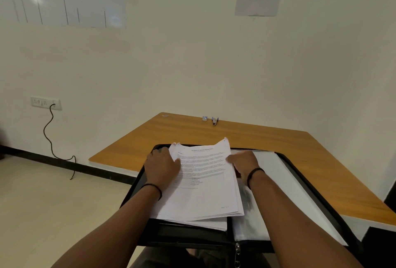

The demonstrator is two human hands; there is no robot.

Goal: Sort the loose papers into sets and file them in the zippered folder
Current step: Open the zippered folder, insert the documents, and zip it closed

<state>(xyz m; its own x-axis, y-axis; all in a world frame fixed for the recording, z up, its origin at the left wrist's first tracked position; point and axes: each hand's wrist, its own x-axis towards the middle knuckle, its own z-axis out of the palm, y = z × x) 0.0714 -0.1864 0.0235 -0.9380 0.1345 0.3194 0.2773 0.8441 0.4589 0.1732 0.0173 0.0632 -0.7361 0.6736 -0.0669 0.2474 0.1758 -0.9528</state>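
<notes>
Because the fanned stack of white printed papers (203, 184) sits skewed on the open black zippered folder (300, 173) (overhanging the orange wooden surface (192, 130)), sheets could slide off; left hand (161, 165) presses flat, right hand (244, 163) pinches its edge.

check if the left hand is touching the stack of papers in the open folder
Touching. The head view shows the left hand lying on the left edge of the stack of papers, its thumb overlapping the top sheet with no gap.

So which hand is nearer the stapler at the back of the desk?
Right. The right hand lies on the papers' right edge, below the stapler; the left hand is farther to the left.
</notes>
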